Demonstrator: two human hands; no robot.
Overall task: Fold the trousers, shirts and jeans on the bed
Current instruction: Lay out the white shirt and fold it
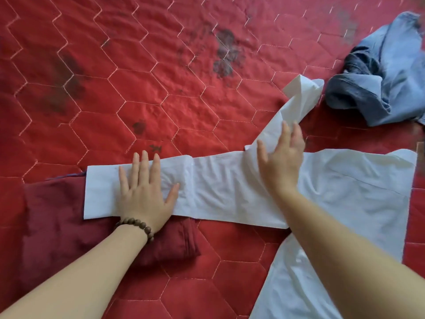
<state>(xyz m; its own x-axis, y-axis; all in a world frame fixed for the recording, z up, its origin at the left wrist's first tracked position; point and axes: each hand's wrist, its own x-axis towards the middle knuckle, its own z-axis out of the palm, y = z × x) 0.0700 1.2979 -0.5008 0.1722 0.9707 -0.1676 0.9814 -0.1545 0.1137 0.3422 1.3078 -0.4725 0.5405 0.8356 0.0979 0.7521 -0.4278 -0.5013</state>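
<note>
A white shirt point(333, 187) lies spread on the red quilted bed point(161, 88), its body at the right and one sleeve folded across toward the left. My left hand point(145, 192), with a bead bracelet on the wrist, presses flat on the folded sleeve near its cuff. My right hand point(282, 155) rests with straight fingers on the base of the other sleeve, which points up and right. A folded dark red garment point(69, 226) lies under the cuff end at the left. Crumpled blue jeans point(379, 77) sit at the upper right.
The quilt has hexagon stitching and several dark stains around the middle and left. A wide stretch of bare quilt lies beyond the shirt. The bed's right edge shows as a brown strip point(420, 157) at the frame's right side.
</note>
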